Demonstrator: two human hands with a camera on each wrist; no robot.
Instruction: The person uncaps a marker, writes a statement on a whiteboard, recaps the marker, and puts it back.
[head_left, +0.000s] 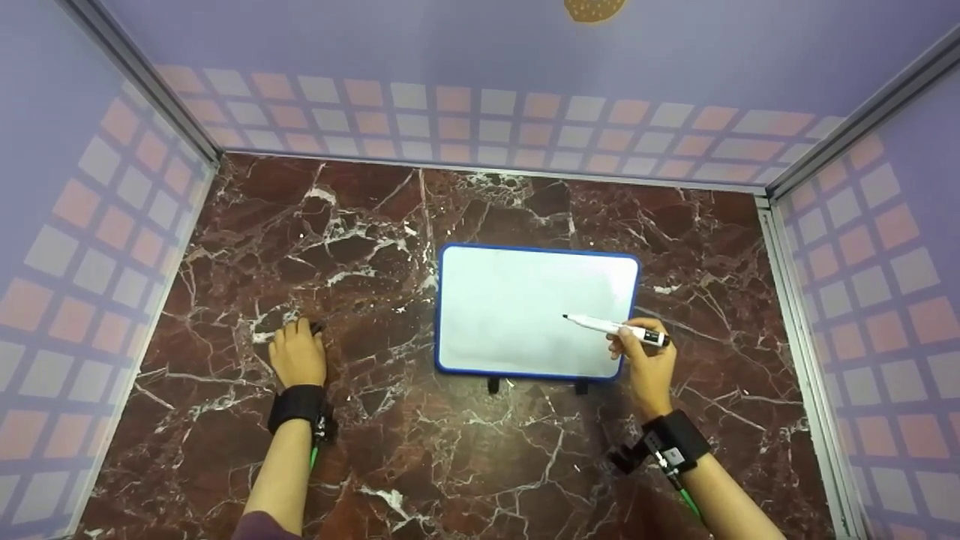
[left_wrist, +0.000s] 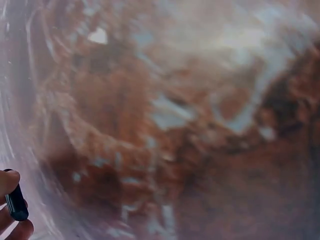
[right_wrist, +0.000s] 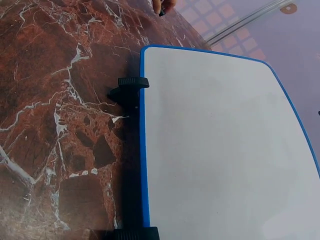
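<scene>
My right hand (head_left: 651,367) holds a white marker (head_left: 600,324) between thumb and fingers. Its bare black tip points left over the whiteboard (head_left: 517,311), which has a blue rim and a blank white face. Whether the tip touches the board I cannot tell. Off to the left, my left hand (head_left: 298,356) is low over the tabletop. In the left wrist view its fingers (left_wrist: 9,182) pinch a small black marker cap (left_wrist: 18,206). The right wrist view shows the whiteboard (right_wrist: 220,135) large, but not the marker.
Two black feet (head_left: 493,385) stick out from the board's near edge. Beneath lies a dark red marbled tabletop (head_left: 375,450) with white veins. Purple panels with pink and white squares (head_left: 453,127) wall it in at the back and both sides.
</scene>
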